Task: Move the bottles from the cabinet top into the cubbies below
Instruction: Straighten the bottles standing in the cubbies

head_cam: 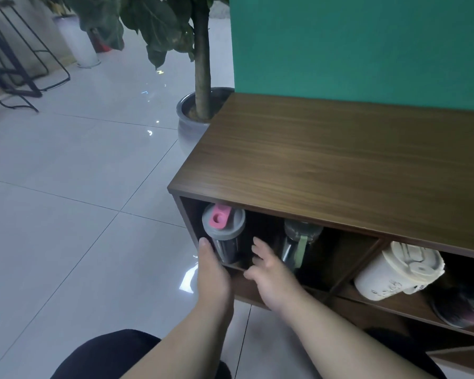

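Inside left cubby [340,250]: 2 bottles [225,233], 2 hands [268,269] nearby.

Both forearms are bare from the lower edge of the view up to the wrists, with no sleeve, watch, ring or glove visible. The left hand [212,272] and right hand [268,274] are bare as well, with short nails. Near the bottom left, dark black clothing [107,356] covers the person's leg.
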Tool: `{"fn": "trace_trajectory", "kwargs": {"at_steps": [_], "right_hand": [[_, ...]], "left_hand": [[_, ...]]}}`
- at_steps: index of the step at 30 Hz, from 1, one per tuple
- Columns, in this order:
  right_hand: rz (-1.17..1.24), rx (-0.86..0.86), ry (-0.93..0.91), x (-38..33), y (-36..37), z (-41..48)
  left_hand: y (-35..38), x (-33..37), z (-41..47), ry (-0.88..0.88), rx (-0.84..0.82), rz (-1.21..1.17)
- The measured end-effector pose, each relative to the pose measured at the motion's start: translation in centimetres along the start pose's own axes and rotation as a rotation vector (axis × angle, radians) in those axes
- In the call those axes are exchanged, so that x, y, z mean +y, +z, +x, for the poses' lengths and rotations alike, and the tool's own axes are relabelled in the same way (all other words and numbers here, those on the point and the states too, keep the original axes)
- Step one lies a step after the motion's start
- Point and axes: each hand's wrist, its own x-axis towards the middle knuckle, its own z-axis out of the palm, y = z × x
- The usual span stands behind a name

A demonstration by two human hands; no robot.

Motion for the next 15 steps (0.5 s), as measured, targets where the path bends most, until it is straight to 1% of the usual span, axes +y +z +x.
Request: {"fn": "trace_trajectory", "kwargs": {"at_steps": [2, 5, 10, 15], "right_hand": [[0.057, 0.033, -0.068, -0.5, 0.5, 0.8], [0.065, 0.045, -0.116, -1.4, 0.8, 1.1], [0.067, 0.028, -0.172, -2.1, 1.5, 1.8], [0.083, 0.001, -0.184, -1.8, 1.9, 2.3]], "left_hand": [[-0.4, 0.7, 0.7, 0.063, -0.006, 0.002], [-1.0, 1.0, 1.9, 0.122, -0.012, 0.012], [-1.2, 0.3, 3.0, 0.147, -0.073, 0.049], [-1.6, 0.1, 3.3, 0.155, -0.103, 0.062]]}}
